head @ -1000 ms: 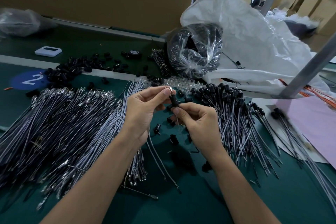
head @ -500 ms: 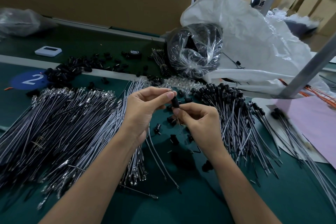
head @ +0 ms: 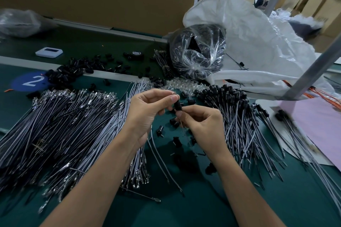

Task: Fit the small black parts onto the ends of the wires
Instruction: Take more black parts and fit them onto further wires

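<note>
Pinches tip of wire (head: 185, 132) in left hand (head: 147, 110), grips it in right hand (head: 201, 125) at 6 o'clock of small black part (head: 178, 106); bares tip, covered a half-second ago; suggests seating nearly done.

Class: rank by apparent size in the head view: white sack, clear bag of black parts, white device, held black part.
1. white sack
2. clear bag of black parts
3. white device
4. held black part, smallest despite being nearest

Bare green mat (head: 175, 208) front centre; wire heap (head: 64, 125) crowds left, capped wires (head: 239, 116) right, plastic bag (head: 199, 51) behind.
</note>
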{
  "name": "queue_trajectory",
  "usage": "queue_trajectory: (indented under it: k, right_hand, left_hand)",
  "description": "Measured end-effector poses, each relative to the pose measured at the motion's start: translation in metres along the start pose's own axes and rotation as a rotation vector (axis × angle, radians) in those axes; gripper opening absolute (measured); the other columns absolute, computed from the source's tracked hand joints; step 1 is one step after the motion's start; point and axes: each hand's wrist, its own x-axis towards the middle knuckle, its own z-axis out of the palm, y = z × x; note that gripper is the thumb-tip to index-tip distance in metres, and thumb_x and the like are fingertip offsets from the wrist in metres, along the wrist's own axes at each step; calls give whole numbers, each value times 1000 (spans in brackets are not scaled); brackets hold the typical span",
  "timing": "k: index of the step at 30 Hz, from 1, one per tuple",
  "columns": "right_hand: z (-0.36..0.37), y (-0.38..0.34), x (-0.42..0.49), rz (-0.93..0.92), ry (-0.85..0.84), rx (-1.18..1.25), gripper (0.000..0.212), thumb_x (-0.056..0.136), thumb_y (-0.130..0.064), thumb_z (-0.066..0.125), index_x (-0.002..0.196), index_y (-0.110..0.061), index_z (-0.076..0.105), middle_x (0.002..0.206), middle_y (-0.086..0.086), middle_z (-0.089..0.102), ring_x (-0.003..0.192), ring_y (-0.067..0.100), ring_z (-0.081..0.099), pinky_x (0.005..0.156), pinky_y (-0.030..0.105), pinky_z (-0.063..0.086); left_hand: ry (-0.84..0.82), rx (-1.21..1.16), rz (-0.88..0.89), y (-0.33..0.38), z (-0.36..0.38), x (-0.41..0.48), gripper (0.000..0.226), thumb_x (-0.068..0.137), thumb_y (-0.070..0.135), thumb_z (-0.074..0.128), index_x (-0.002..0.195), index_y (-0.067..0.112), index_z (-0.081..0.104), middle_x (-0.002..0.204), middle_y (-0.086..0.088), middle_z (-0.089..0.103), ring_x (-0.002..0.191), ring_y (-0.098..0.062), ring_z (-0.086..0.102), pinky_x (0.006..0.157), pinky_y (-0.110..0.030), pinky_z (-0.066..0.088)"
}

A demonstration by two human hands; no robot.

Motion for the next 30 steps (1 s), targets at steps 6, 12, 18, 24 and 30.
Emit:
queue_trajectory:
  k: [6, 12, 18, 24, 30]
  right_hand:
    - [1, -1, 0, 42, -46, 50, 5, 83, -6, 75, 87, -7, 78, 72, 4, 75, 68, 20, 73, 69, 34, 60]
    - [1, -4, -2, 50, -76, 99, 5, 85, -4, 73, 86, -1, 77, 71, 12, 73, 63, 19, 69, 63, 24, 55]
    - [1, -6, -2, 46, -62, 137, 5, 84, -1, 72, 84, 3, 76, 70, 12, 73, 59, 12, 66, 59, 19, 51]
    - [3, -3, -4, 25, -50, 101, 7, 85, -3, 72, 80, -6, 76, 67, 4, 73, 58, 10, 65, 59, 19, 50]
    - [3, -1, -2, -14, -6, 58, 13, 82, 0, 74, 81, -13, 76, 68, -2, 73, 60, 8, 67, 60, 20, 52]
  left_hand:
    - [-38, 6, 7, 1, -1, -2, 15, 61, 26, 81, 73, 20, 74, 85, -5, 76, 62, -8, 59, 58, -19, 41]
    - [-67, 67, 52, 0, -1, -2, 8, 71, 20, 75, 71, 22, 67, 88, -6, 75, 67, -10, 57, 59, -21, 41]
    - [-107, 57, 66, -1, -1, -2, 20, 79, 12, 73, 68, 25, 63, 91, -7, 75, 70, -10, 57, 60, -22, 42]
    - [-56, 16, 69, -9, 7, -4, 18, 85, 3, 64, 74, 16, 57, 96, -7, 76, 88, -11, 67, 78, -26, 45]
    - [-45, 35, 42, -11, 9, -4, 14, 89, 4, 62, 80, 13, 55, 97, -6, 76, 89, -13, 68, 82, -33, 45]
